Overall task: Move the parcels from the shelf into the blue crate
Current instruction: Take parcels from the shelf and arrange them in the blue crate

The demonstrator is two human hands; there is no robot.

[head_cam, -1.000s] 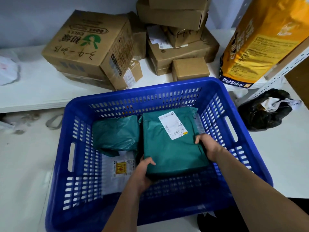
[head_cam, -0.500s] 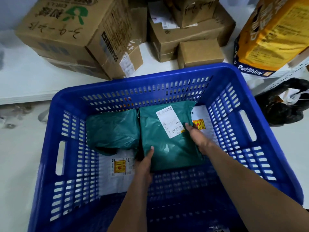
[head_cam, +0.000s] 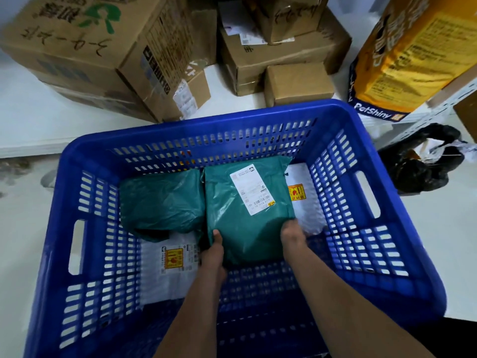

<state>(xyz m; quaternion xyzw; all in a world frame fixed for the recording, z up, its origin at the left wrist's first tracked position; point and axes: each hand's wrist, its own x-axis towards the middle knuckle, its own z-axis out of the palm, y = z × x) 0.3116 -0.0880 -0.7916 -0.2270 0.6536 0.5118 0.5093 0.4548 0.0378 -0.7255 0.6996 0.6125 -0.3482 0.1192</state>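
Observation:
The blue crate (head_cam: 333, 112) stands on the floor in front of me. Inside it lies a green parcel (head_cam: 247, 236) with a white label, flat on the crate's floor. My left hand (head_cam: 213, 254) grips its near left corner, thumb on top. At the parcel's near right edge my right hand (head_cam: 293, 235) holds on, its fingers curled down over the side. A second green parcel (head_cam: 162, 205) lies to the left of it. Two white parcels (head_cam: 167, 282) (head_cam: 308, 215) with yellow stickers lie partly under the green ones.
On the white shelf (head_cam: 33, 120) behind the crate sit several cardboard boxes, a large one (head_cam: 85, 47) at left and a small one (head_cam: 299, 82) near the crate. A yellow pet food bag (head_cam: 413, 55) stands at right. A black bag (head_cam: 423, 161) lies on the floor.
The labelled green parcel has settled onto the crate's floor. Both my hands slid back to its near corners, and my head has moved closer to the crate.

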